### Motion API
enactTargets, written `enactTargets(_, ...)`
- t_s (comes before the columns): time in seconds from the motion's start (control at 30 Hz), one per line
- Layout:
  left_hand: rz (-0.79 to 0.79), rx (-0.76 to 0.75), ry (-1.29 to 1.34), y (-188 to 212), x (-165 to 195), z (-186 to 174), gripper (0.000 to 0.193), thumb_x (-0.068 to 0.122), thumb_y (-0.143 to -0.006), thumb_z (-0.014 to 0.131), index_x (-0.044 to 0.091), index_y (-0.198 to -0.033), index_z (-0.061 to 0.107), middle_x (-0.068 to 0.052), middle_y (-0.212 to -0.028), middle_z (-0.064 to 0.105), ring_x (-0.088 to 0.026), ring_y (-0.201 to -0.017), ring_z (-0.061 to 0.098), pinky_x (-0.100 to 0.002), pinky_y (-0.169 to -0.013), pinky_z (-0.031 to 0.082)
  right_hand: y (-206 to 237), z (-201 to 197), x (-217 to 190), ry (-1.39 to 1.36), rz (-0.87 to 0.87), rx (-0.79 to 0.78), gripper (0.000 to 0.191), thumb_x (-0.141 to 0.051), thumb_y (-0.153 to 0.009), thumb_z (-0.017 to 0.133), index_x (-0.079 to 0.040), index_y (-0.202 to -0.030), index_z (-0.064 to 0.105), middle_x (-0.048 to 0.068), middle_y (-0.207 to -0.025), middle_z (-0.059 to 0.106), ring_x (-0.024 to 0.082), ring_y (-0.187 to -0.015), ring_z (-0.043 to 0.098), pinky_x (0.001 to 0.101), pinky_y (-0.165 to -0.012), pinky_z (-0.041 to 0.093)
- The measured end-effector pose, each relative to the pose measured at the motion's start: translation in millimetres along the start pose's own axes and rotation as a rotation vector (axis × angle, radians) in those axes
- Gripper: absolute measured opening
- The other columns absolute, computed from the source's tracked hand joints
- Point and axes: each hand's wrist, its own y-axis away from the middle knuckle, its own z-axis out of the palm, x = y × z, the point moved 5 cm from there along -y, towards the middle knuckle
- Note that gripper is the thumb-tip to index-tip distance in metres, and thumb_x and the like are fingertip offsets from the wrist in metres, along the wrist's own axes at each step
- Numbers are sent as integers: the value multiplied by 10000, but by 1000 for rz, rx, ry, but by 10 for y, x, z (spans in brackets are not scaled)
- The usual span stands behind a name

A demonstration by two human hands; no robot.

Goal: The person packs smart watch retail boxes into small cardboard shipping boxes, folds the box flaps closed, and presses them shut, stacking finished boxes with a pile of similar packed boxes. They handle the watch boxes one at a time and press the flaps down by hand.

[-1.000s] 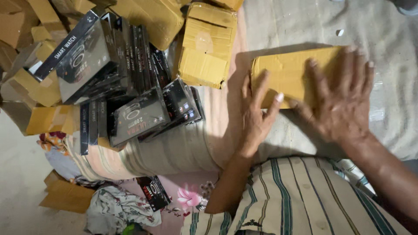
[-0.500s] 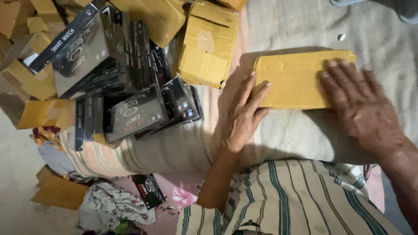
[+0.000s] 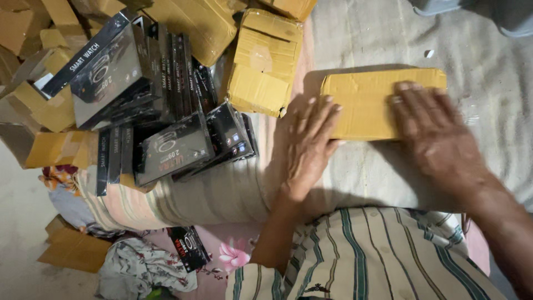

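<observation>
Right hand (image 3: 438,139) slid down the flat cardboard box (image 3: 366,103), left hand (image 3: 305,144) beside, fingers spread flat, seemingly gripping nothing

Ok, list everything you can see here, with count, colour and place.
flat cardboard parcel: one, yellow-brown, on the grey cloth under both hands
taped cardboard box: one, yellow-brown, beside the parcel, toward the pile
cardboard boxes: several, brown, top and far side
black product boxes: many, black, heaped beside the taped box
striped cloth: one, beige with stripes, under the heap
fallen black box: one, on the floral fabric below
left hand: flat at the parcel's near end
right hand: flat on the parcel, blurred
</observation>
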Motion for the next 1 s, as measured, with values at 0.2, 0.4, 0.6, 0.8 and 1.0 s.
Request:
enactTargets(0.2, 36, 29, -13, -89, 113, -2, 830, 335, -774, 864, 138, -1486, 485, -131, -1621, 342, -354, -1560, 225, -592, -1298, 153, -8, -53, -52, -284, 22, 154, 718, -374, -995, 418, 80, -1544, 321, 290, -1612, 311, 381, -1544, 248, 527, -1290, 156)
enactTargets(0.4, 104, -64, -36, -229, 298, 96, 833, 170, -743, 842, 114, -1508, 516, -64, -1627, 412, -304, -1565, 295, -547, -1325, 178, -246, -44, -303, 422, -124, -111, 672, -389, -1019, 420, -18, -1567, 296, 182, -1664, 286, 291, -1556, 261, 425, -1264, 163)
enactTargets(0.6, 79, 51, 102, -111, 57, -235, 622, 309, -925, 732, 12, -1431, 525, -176, -1556, 466, -370, -1486, 370, -561, -1262, 224, -21, -80, 204, -441, -2, 230, 751, -439, -1010, 390, 88, -1545, 380, 313, -1613, 347, 412, -1516, 308, 539, -1246, 194)
enactTargets(0.8, 95, 118, -59, -781, 176, 86, 413, 309, -972, 586, 53, -1290, 650, -188, -1371, 589, -361, -1313, 530, -559, -1161, 342, -595, 203, 176, -234, 39, 181, 602, -461, -1080, 427, -55, -1507, 548, 301, -1462, 527, 450, -1402, 468, 556, -1218, 311)
enactTargets(1.0, -134, -158, -57, -1094, -86, 506, 300, 344, -1017, 520, 103, -1131, 656, -118, -1218, 649, -314, -1210, 591, -511, -1066, 441, -815, 322, 283, -323, 149, -18, 496, -447, -1071, 489, -50, -1315, 659, 220, -1299, 658, 372, -1224, 607, 502, -1092, 449)
